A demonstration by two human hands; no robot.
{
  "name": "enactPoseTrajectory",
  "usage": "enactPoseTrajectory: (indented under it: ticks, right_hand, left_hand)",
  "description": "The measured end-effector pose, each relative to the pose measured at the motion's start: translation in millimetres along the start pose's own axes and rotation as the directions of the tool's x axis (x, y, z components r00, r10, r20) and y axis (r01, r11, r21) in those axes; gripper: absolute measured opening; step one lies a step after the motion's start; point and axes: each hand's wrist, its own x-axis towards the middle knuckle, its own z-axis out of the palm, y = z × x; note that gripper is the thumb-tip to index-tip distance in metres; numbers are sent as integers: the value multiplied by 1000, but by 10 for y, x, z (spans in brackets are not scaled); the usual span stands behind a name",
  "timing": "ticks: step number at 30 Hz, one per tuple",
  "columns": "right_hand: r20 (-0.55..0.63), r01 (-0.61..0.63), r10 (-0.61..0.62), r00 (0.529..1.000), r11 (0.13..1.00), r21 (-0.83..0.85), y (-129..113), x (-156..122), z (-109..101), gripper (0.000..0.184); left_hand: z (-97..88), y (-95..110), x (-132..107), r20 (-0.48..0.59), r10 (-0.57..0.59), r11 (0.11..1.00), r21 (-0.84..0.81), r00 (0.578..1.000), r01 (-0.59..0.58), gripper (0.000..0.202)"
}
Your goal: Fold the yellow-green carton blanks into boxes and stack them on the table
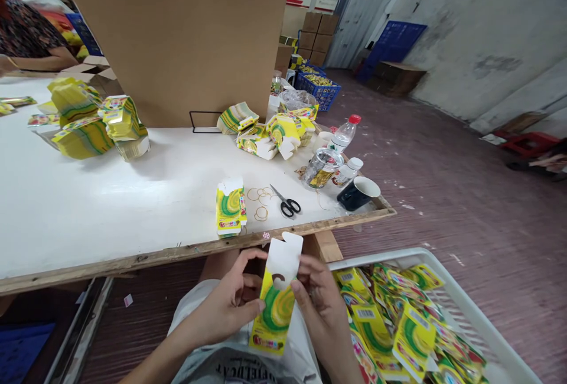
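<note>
A yellow-and-green printed carton [275, 313] stands nearly upright above my lap, its white top flap raised and a dark gap showing below it. My left hand [237, 301] grips its left edge between thumb and fingers. On the opposite edge, the thumb of my right hand [319, 307] presses the front while the other fingers are partly hidden behind. Just beyond, near the table edge, lies a small stack of similar flat cartons [230, 210]. Beside it are several rubber bands [261, 212] and black-handled scissors [287, 204].
Right of my lap is a white crate [460, 286] holding many cartons. The white table [177, 195] bears carton bundles [84, 115], more cartons [283, 130], a dark mug [358, 194], a jar [322, 168] and a bottle [344, 134]. A tall cardboard sheet [177, 41] stands behind; another person's arm [42, 62] shows left.
</note>
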Motion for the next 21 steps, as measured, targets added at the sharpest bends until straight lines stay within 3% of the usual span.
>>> enactPoseTrajectory:
  ticks: [2, 3, 5, 8, 13, 17, 21]
  right_hand:
    - [-35, -12, 12, 999, 1000, -2, 13, 10, -3, 36]
    - [-30, 0, -1, 1000, 1000, -31, 17, 15, -16, 33]
    - [-28, 57, -61, 998, 992, -109, 20, 23, -58, 21]
    - [-1, 131, -133, 991, 982, -135, 11, 21, -117, 31]
    - [91, -113, 126, 988, 984, -135, 29, -1, -64, 36]
    - [59, -154, 166, 984, 974, -168, 68, -11, 54, 33]
    - [45, -96, 108, 993, 973, -208, 53, -6, 96, 31]
  left_hand:
    - [-8, -6, 8, -22, 5, 999, 40, 1000, -4, 75]
    - [-17, -10, 12, -21, 16, 997, 78, 1000, -15, 74]
    - [-36, -20, 20, -31, 52, 986, 157, 998, -46, 60]
    - [-39, -47, 32, -92, 100, 959, 275, 991, -71, 46]
    - [2, -71, 29, -153, 118, 911, 410, 981, -45, 44]
    - [4, -48, 17, -96, 87, 931, 361, 992, -46, 46]
    - [-15, -43, 49, -64, 65, 990, 126, 996, -57, 49]
